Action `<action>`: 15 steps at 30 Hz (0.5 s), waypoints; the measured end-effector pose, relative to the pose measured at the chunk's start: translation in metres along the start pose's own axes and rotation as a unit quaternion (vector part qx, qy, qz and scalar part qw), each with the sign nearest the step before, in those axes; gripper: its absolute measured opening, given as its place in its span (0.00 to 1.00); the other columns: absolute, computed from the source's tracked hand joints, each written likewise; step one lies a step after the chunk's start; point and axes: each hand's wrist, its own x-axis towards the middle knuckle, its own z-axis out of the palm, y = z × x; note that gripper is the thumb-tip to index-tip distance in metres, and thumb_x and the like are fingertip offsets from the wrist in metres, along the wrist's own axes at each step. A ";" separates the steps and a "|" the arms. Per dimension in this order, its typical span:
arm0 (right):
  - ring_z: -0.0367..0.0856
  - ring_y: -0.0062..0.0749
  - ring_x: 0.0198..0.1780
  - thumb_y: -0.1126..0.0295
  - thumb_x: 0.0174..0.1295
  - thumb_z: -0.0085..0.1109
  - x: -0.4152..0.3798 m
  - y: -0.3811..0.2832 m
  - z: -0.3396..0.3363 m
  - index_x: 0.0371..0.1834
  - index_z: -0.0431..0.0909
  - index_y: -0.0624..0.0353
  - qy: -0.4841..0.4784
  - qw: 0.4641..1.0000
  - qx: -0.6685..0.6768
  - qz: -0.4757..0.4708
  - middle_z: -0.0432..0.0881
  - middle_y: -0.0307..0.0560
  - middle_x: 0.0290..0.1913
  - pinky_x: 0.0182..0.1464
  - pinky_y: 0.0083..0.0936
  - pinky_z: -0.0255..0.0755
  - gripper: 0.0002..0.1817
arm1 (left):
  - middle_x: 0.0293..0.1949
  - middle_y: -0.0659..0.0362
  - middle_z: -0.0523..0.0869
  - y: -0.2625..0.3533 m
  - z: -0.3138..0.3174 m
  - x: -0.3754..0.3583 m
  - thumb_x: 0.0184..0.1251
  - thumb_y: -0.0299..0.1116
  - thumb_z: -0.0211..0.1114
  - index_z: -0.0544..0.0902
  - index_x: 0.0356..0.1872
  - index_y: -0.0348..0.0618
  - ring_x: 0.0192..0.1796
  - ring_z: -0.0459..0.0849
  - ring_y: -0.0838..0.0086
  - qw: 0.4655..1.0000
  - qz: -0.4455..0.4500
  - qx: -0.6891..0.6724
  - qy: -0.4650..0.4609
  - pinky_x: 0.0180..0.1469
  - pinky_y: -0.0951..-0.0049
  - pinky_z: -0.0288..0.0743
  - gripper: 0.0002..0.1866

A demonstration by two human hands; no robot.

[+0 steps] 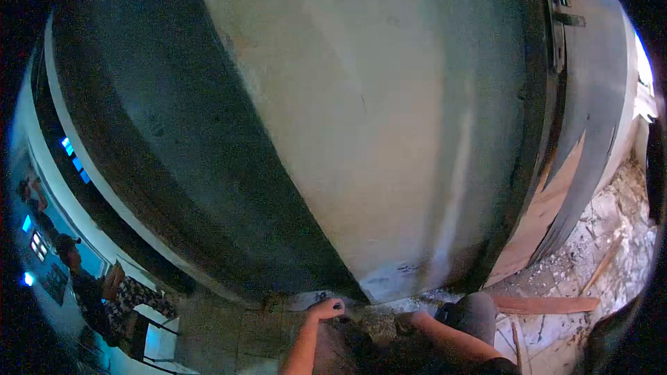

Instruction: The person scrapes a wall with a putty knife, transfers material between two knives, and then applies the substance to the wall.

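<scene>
Low in front of me, my left hand (325,308) is closed in a fist near the bottom of a large door (361,132). A small dark spot shows at its fingers, but I cannot make out what it holds. My right hand (415,320) is lower right of it, by my bent knee (479,314). Its fingers are lost in the dark area between my legs. The door fills most of the view, pale in the middle with a dark band on its left. A metal handle and lock plate (558,35) sit on its right edge.
A reddish wooden strip (545,304) lies on the floor at right, among pale debris (597,243). The door frame is splintered (566,167) low on the right. At far left, a person in a cap (87,285) stands near a table (142,337).
</scene>
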 end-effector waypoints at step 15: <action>0.78 0.39 0.43 0.62 0.58 0.55 -0.021 0.010 -0.035 0.49 0.73 0.59 0.038 0.998 0.047 0.021 0.79 0.51 0.45 0.44 0.36 0.72 0.18 | 0.29 0.59 0.81 0.028 -0.004 -0.005 0.54 0.32 0.62 0.78 0.29 0.39 0.34 0.78 0.74 0.998 0.032 -0.011 0.054 0.40 0.70 0.72 0.07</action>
